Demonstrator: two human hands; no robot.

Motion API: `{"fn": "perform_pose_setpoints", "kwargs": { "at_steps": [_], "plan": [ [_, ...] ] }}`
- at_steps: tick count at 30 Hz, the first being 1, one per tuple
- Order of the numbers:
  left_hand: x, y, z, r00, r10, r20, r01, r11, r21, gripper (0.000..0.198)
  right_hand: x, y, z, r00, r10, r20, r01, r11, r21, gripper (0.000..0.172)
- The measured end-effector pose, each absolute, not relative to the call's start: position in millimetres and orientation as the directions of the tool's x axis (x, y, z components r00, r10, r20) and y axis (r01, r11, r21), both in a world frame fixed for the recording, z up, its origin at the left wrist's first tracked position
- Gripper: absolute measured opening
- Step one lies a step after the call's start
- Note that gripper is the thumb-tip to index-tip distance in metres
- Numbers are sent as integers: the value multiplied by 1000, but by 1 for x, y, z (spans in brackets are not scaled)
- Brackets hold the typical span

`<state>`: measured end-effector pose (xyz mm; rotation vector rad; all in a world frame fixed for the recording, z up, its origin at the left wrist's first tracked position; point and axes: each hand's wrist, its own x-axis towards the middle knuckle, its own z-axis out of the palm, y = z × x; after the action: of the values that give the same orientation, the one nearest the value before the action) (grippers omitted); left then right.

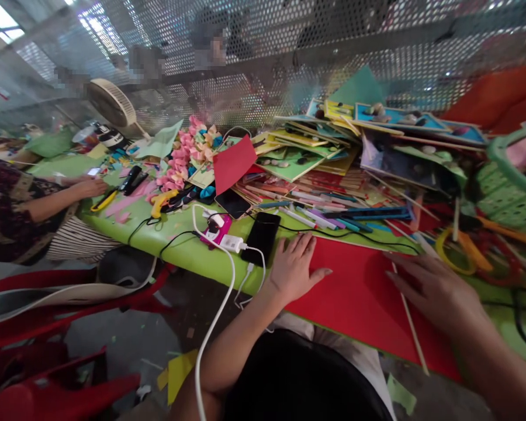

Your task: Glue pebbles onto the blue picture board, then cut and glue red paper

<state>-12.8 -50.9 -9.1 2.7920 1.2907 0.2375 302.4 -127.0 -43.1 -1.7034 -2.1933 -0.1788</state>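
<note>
A red sheet of paper or card (355, 280) lies along the table's front edge, before my body. Flat on its left end rests my left hand (293, 266), fingers stretched forward and thumb out to the side; it holds nothing. My right hand (442, 295) is over the sheet's right part, slightly blurred, with its fingers extended. A thin pale stick (412, 327) lies slantwise on the red sheet, its upper end by the right fingertips and its lower end reaching the front edge. Whether the fingertips press on the stick is hard to see.
Beside my left hand are a black phone (262, 237) and a pink power strip (217, 229) with white cables. Behind lie pens (304, 217), stacked decorated cards (298, 161) and yellow-handled scissors (453, 251). A green basket (512, 187) stands right. Another person's hand (92, 187) is at left.
</note>
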Motion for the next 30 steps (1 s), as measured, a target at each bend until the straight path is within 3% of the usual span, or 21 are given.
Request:
{"fn": "perform_pose_setpoints", "kwargs": {
  "at_steps": [14, 21, 30],
  "plan": [
    [-12, -49, -10, 635, 764, 113, 757, -645, 104, 79, 297, -127, -37, -148, 940, 307, 965, 205, -165, 46],
    [-12, -45, -11, 639, 763, 95, 757, -646, 95, 74, 288, -141, -13, -65, 950, 305, 943, 158, -293, 39],
    [-12, -44, -10, 649, 755, 90, 749, -655, 94, 73, 274, -178, -17, -100, 934, 344, 957, 185, -225, 37]
  ]
}}
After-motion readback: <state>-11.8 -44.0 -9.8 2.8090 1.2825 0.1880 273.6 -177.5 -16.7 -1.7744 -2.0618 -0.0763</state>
